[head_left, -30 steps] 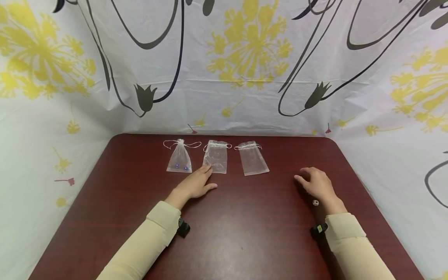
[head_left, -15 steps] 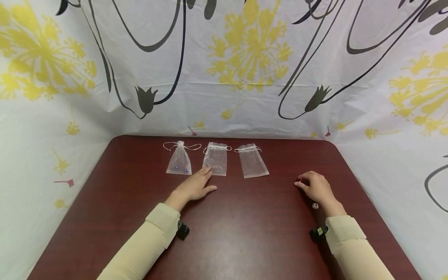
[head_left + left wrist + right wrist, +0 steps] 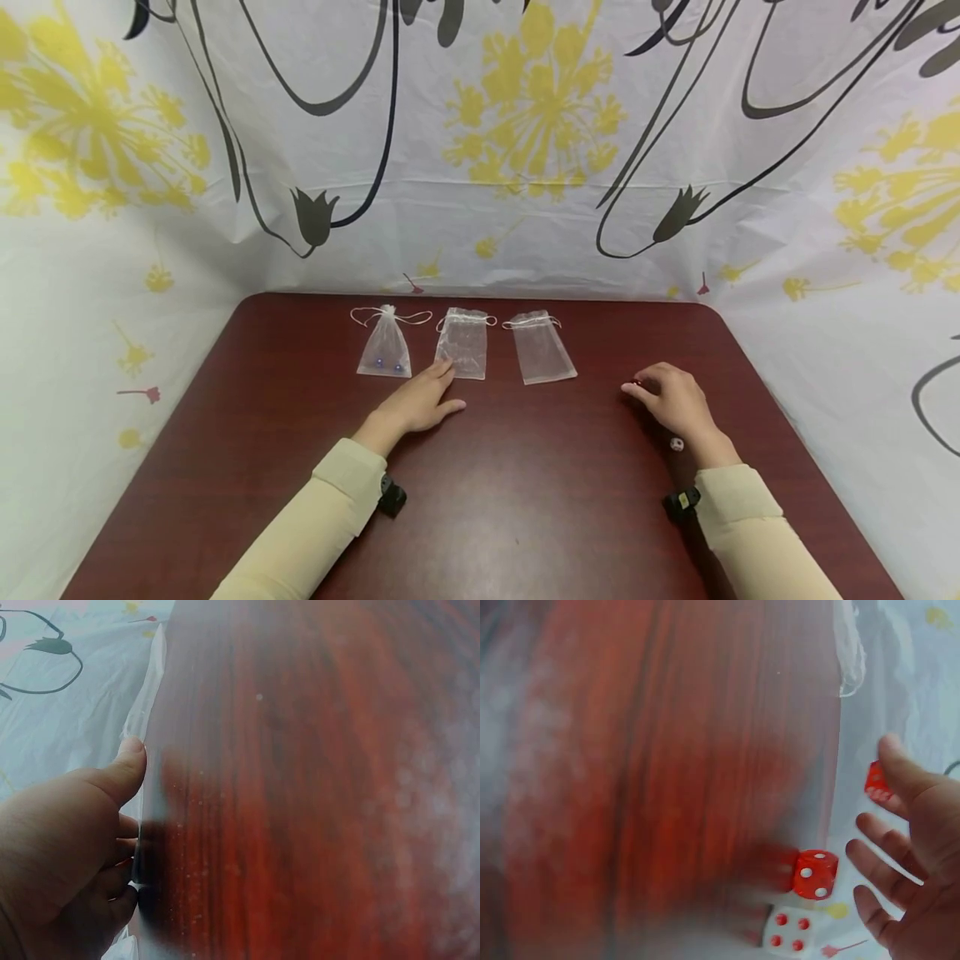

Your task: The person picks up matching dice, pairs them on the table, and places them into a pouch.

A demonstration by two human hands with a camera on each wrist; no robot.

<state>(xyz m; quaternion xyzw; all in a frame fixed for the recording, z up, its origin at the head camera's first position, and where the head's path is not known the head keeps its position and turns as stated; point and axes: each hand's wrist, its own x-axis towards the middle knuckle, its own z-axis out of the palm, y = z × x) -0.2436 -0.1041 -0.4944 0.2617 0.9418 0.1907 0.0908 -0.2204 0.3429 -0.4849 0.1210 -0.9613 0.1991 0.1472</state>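
A red die [image 3: 877,780] is pinched between the thumb and index finger of my right hand [image 3: 672,404]; the other fingers are spread. Below that hand, the right wrist view has a second red die [image 3: 815,874] and a white die [image 3: 790,930] with red dots. The white die [image 3: 677,444] also shows beside the wrist in the head view. My left hand [image 3: 416,402] lies with relaxed fingers, fingertips on the lower left corner of the middle mesh drawstring bag [image 3: 463,346]. Left of it is a cinched drawstring bag [image 3: 385,346] with blue beads inside.
A third drawstring bag [image 3: 543,350] lies flat, right of the middle one. All of them rest near the back of the dark red wooden table [image 3: 517,492]. A patterned white cloth [image 3: 420,142] hangs behind and at both sides.
My right thumb and index finger have closed on the red die, which now shows at the fingertips and has shifted slightly left. My left hand stays in place.
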